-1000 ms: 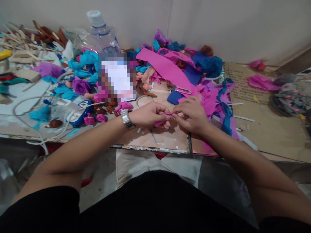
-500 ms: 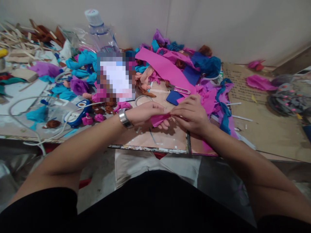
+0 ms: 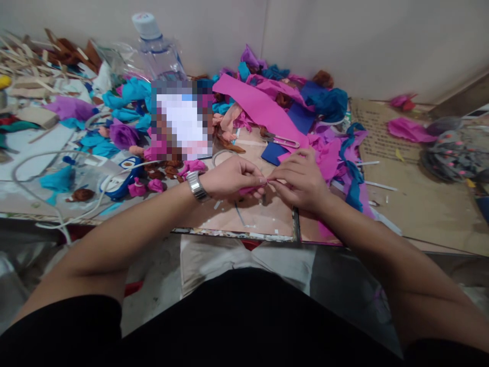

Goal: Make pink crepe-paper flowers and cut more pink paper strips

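My left hand (image 3: 229, 179), with a metal watch (image 3: 196, 186) on its wrist, and my right hand (image 3: 300, 178) meet fingertip to fingertip over the board. Both pinch a small pink crepe paper piece (image 3: 247, 190), of which only a sliver shows under my left fingers. The fingers of both hands are curled and pressed together. Just beyond my right hand lie a pair of scissors (image 3: 280, 140) and a long pink paper strip (image 3: 263, 109).
Heaps of pink, blue, teal and purple crepe paper (image 3: 324, 102) cover the far side of the board. A plastic water bottle (image 3: 158, 48) stands at the back. White cable (image 3: 49, 158), small paper buds (image 3: 139, 187) and wooden sticks (image 3: 34, 56) lie to the left. Brown cardboard (image 3: 420, 204) lies to the right.
The pink piece, spread flat under my left fingers half a second ago, is now rolled tight and mostly hidden. My left fingers have curled in over it.
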Demonstrator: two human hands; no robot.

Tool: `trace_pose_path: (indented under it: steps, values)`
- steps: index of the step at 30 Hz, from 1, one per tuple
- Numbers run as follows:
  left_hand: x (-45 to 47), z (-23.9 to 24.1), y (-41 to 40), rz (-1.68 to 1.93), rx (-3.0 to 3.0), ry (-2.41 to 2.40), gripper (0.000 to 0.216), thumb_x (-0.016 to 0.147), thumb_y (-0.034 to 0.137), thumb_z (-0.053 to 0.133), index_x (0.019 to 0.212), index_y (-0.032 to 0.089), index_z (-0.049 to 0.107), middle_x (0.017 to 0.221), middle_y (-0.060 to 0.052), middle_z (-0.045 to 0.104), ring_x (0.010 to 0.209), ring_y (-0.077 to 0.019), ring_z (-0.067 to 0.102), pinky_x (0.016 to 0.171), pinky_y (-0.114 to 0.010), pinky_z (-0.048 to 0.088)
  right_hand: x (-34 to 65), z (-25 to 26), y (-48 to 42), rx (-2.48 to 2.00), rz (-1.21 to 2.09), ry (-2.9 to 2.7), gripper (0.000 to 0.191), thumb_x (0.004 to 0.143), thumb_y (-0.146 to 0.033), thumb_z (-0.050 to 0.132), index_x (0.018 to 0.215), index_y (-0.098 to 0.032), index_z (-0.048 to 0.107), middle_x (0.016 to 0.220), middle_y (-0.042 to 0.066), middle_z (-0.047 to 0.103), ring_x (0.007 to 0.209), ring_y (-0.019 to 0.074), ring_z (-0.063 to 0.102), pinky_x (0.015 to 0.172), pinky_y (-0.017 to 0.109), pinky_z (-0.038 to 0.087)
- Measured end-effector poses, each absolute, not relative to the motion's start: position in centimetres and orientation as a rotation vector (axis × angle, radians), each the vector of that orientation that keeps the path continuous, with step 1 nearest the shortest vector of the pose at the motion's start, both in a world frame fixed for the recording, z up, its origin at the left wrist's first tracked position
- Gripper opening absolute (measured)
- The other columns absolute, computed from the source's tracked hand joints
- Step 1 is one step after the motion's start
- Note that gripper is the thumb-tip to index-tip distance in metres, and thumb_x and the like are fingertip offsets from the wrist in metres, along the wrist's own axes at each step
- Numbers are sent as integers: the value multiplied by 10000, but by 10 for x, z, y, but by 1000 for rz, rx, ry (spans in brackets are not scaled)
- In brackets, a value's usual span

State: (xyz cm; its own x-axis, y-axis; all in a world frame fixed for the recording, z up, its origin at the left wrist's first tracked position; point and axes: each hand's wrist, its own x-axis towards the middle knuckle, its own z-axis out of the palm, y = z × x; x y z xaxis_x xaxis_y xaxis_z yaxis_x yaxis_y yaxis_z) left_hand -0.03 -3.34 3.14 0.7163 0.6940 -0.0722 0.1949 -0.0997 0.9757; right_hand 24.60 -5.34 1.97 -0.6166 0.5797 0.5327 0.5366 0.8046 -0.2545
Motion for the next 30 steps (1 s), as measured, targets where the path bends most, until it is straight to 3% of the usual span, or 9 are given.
trace_pose_path:
  steps: [10,17,24,30]
  values:
    - [1,16,-39,902,2645,936,292,1037,425,607,958,233,813,749,-27,785,658,-148,695,611,-288,389,237,18,-55,-938,196,-2280,173,1028,-343,574,953,-221,670,916,78,747,940,271,650,878,459,400]
    - [3,15,-40,981,2715,903,246,1046,388,609,1043,241,806,848,-15,822,726,-154,731,641,-287,401,235,19,-57,-985,247,-2320,187,1051,-320,492,975,-214,626,973,106,719,969,287,614,873,457,402]
    - [0,17,-39,882,2657,958,265,1051,390,604,1014,227,809,864,-7,825,725,-142,731,662,-283,416,240,18,-53,-914,182,-2232,161,1008,-376,665,991,-229,728,930,66,774,985,285,682,888,452,428]
    - [1,14,-39,876,2689,929,231,1040,377,623,1033,239,807,877,1,830,731,-149,739,654,-287,418,240,19,-55,-882,171,-2221,102,979,-296,669,928,-227,723,863,54,765,954,282,684,871,459,441]
